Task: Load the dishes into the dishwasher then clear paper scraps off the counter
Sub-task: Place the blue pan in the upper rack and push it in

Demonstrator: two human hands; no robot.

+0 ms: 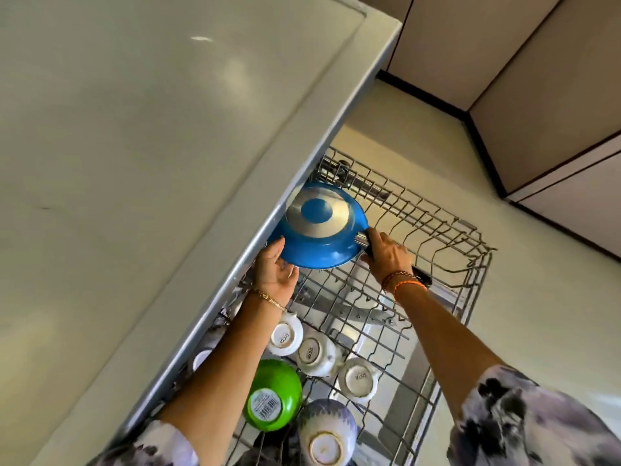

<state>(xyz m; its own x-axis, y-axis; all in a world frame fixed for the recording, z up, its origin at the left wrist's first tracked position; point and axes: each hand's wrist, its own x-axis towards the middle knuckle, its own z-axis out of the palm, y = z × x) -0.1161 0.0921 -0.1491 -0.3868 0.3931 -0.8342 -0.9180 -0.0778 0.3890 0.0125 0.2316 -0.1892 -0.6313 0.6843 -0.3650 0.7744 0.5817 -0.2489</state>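
While the blue frying pan [319,227] hangs inverted over the far end of the dishwasher rack [437,237], right hand [386,253] fingers wrap its handle and left hand [274,274] fingers, spread straight, steady the rim. Tilt it onto the tines, handle inward, clear of the table [134,146] edge above and the cups [317,351] nearer the wrists.

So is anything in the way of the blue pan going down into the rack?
Nothing visible. The blue pan is held upside down, the right hand on its handle and the left hand under its rim. The rack below it looks bare; the white cups and green bowl sit nearer the person.
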